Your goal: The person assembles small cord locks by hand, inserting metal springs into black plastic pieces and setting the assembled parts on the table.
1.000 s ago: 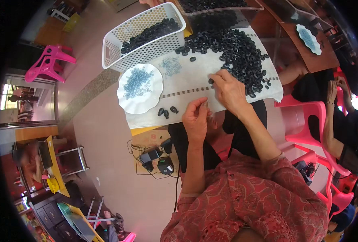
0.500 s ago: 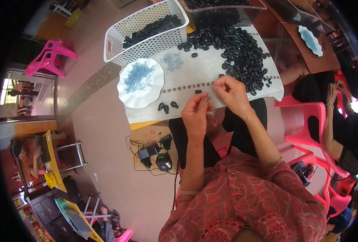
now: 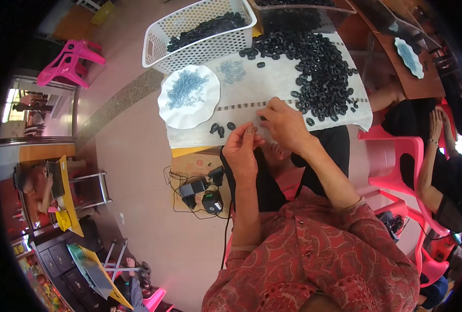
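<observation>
My left hand is raised at the front edge of the cloth-covered table, thumb and fingertips pinched on something too small to make out. Close on its right, my right hand has its fingers closed over a small black piece, which shows only in part. A large heap of black ring-like pieces lies beyond my right hand. Left of my hands, several black pieces sit near a white scalloped plate of small clear bluish parts. More such parts lie loose on the cloth.
A white perforated basket of black pieces stands at the back left, beside a clear bin. A co-worker sits at the right near a pink chair. Cables and black adapters lie on cardboard below the table's left side.
My right hand went from the heap's edge toward my left hand, and its fingers now close over a black piece that lay on the cloth. The whole view has shifted slightly.
</observation>
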